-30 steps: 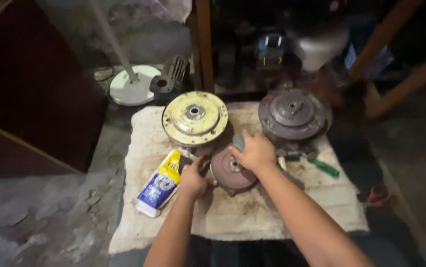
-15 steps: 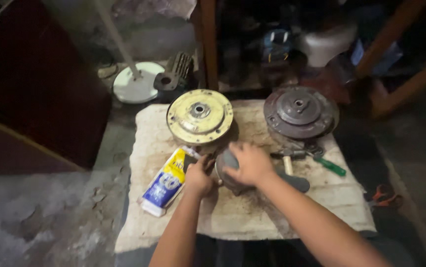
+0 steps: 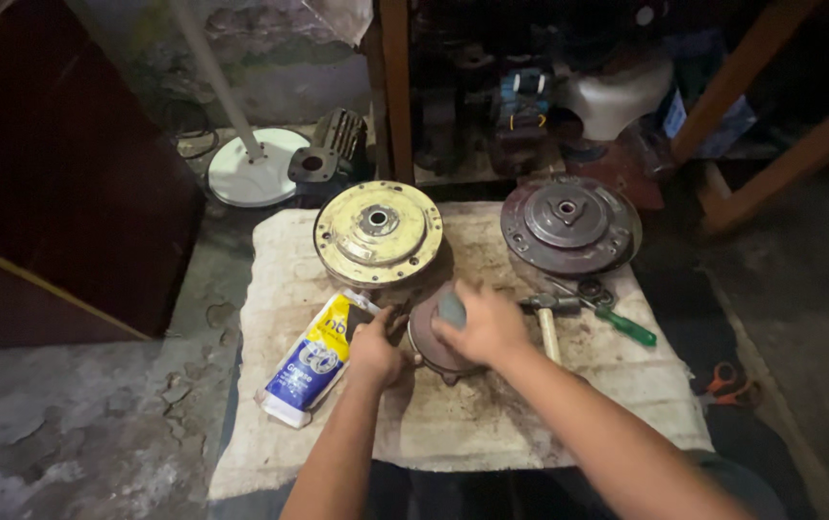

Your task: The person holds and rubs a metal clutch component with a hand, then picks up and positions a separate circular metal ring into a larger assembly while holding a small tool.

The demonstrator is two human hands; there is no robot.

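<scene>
At the centre of the frame, low on the stained off-white cloth (image 3: 289, 424), lay the small round rust-brown metal disc (image 3: 431, 339), which looked heavy, rigid and probably greasy; its rim seemed the safest place to grip. Just left of it lay the yellow, white and blue grease pouch (image 3: 313, 358), soft and squashy by the look of it. The left hand (image 3: 374, 351) was curled against the disc's left edge, fingers closed on the rim (how tightly could not be told). The right hand (image 3: 485, 325) lay over the disc's top, pinching a small grey-blue pad (image 3: 451, 308) against it. Further right lay a wooden-handled hammer (image 3: 546, 323) and a green-handled screwdriver (image 3: 617, 320).
</scene>
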